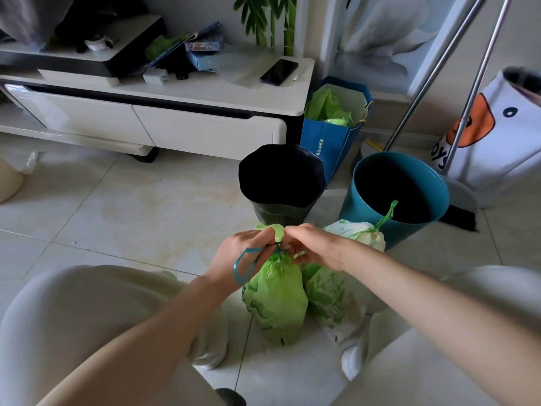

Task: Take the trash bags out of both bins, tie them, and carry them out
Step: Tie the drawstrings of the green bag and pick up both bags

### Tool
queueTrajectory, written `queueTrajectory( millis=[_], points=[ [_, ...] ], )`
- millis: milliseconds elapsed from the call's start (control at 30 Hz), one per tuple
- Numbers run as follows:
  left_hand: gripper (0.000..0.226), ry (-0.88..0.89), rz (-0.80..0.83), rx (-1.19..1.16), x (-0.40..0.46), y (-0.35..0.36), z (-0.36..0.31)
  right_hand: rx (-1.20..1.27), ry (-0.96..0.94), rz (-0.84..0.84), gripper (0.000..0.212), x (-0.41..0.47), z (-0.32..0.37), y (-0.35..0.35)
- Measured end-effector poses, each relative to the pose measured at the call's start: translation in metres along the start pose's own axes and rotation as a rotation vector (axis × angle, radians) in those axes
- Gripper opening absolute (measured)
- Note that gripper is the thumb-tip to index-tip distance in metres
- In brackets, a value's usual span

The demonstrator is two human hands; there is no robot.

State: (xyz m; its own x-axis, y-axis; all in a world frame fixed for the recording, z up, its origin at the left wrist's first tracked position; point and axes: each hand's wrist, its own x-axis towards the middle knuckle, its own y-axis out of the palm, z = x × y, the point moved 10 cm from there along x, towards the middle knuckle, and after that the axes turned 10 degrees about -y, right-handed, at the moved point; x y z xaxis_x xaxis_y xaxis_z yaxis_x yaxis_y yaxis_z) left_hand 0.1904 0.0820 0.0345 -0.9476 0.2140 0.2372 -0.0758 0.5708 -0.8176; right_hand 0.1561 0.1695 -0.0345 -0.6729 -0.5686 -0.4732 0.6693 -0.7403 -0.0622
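Observation:
A plain green trash bag [276, 300] stands on the tile floor between my knees, its neck gathered. My left hand [243, 253] pinches the teal drawstring at that neck, and a loop of the string hangs below the hand. My right hand [310, 244] pinches the same knot from the other side. Right beside it leans a second bag [330, 300], green and white with a leaf print, with its drawstring tied and sticking up. Behind the bags stand a black bin [282, 183] and a teal bin [398, 197], both without a bag inside.
A white TV cabinet [181, 118] runs along the back, with a phone [278, 72] on top. A blue paper bag [333, 133] with green plastic sits by it. Two metal poles [439, 74] and a white printed bag [497, 136] lean at the right. My knees flank the bags.

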Motion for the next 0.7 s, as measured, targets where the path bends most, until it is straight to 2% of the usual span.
queueTrajectory(
  millis=[33, 133, 200, 367, 467, 567, 700],
  points=[
    [0.013, -0.006, 0.012, -0.002, 0.0, 0.002, 0.002, -0.108, 0.007, 0.03, 0.023, -0.001, 0.001, 0.0],
    [0.018, -0.034, 0.007, -0.003, 0.0, 0.003, 0.009, -0.71, -0.059, 0.051, 0.031, -0.004, 0.014, -0.015],
    [0.016, -0.078, -0.018, -0.027, 0.001, 0.0, 0.016, -0.886, -0.108, 0.013, 0.029, -0.008, 0.026, -0.026],
    [0.015, -0.22, -0.028, -0.078, 0.005, 0.001, 0.037, -0.77, -0.193, -0.067, 0.024, -0.026, 0.057, -0.05],
    [0.016, -0.413, 0.02, -0.237, 0.005, 0.013, 0.06, -0.55, -0.206, -0.146, 0.02, -0.026, 0.06, -0.066],
    [0.014, -0.659, 0.15, -0.514, 0.002, 0.03, 0.08, -0.328, -0.09, -0.164, 0.023, -0.018, 0.036, -0.071],
    [0.012, -0.847, 0.196, -0.594, -0.008, 0.034, 0.097, -0.318, 0.107, -0.245, 0.023, -0.009, 0.0, -0.088]
  ],
)
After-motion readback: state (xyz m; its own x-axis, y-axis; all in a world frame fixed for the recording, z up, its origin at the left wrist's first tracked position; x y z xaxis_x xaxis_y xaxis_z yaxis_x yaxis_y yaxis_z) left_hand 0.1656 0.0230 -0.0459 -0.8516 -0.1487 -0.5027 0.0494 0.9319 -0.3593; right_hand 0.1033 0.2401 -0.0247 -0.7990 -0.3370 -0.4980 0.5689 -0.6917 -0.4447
